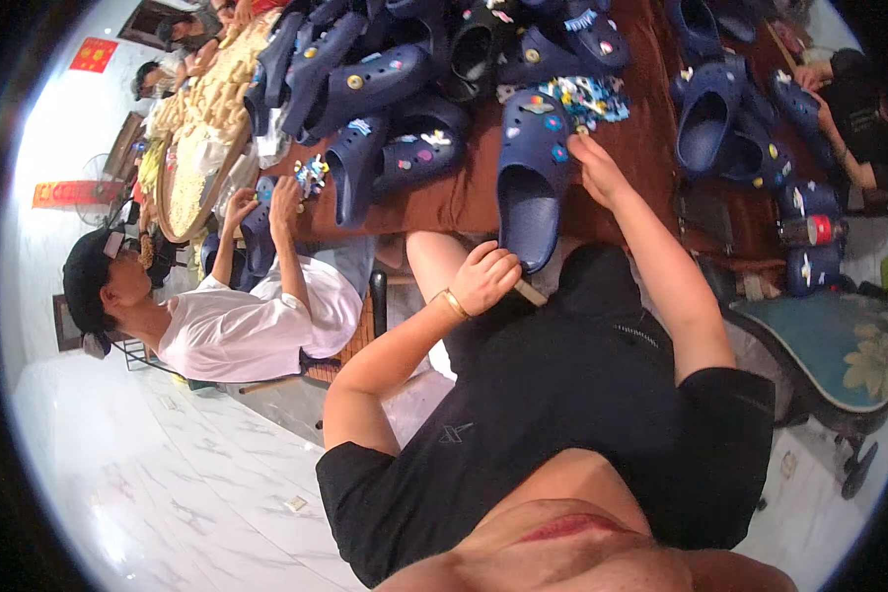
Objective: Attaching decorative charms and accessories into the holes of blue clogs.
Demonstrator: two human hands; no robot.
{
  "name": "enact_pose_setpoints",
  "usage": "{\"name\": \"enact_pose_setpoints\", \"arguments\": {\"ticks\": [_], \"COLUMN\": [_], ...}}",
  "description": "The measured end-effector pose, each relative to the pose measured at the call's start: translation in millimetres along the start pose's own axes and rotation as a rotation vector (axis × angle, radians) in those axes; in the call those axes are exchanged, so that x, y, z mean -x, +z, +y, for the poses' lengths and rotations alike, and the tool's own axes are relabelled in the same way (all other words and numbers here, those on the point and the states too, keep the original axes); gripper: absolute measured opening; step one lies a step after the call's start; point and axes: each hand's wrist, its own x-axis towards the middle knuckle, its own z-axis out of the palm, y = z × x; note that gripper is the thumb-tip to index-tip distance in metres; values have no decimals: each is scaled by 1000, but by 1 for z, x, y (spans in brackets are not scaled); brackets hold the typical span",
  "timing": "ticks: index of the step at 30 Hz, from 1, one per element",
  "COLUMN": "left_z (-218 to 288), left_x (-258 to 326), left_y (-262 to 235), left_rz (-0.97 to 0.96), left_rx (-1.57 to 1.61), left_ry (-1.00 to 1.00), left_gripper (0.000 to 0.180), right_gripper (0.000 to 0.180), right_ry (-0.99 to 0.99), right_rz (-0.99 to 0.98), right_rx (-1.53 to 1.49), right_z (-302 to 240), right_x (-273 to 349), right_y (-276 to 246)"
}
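A navy blue clog (530, 202) with holes in its top and colourful charms stands at the table's near edge, its heel toward me. My left hand (483, 279) is closed around its heel. A short pale strip (531, 293) shows beside those fingers; whether they hold it too, I cannot tell. My right hand (598, 170) is by the clog's right side, thumb and fingers drawn together near the toe. What is pinched there, if anything, is too small to make out. Just beyond lies a pile of small colourful charms (597, 101).
Many navy clogs (375, 79) crowd the brown-covered table (633, 202), with one black clog (474, 54) among them. At left, a co-worker in white (257, 326) handles a clog near another charm pile (312, 176). Another person (863, 118) works at right, above a teal seat (829, 345).
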Motion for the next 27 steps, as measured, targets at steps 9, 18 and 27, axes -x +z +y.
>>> {"name": "enact_pose_setpoints", "arguments": {"ticks": [9,18,27], "left_z": [8,-15,-20], "left_x": [-20,-66,-65], "left_y": [19,103,109], "left_rz": [-227,-613,-668], "left_rx": [302,220,200], "left_ry": [-421,-939,-913], "left_gripper": [39,23,27], "right_gripper": [34,29,23], "right_ry": [-335,-654,-277], "right_rz": [236,194,46], "right_rx": [1031,1324,1226], "right_z": [24,25,5], "right_x": [16,-8,-25], "right_y": [14,73,65]}}
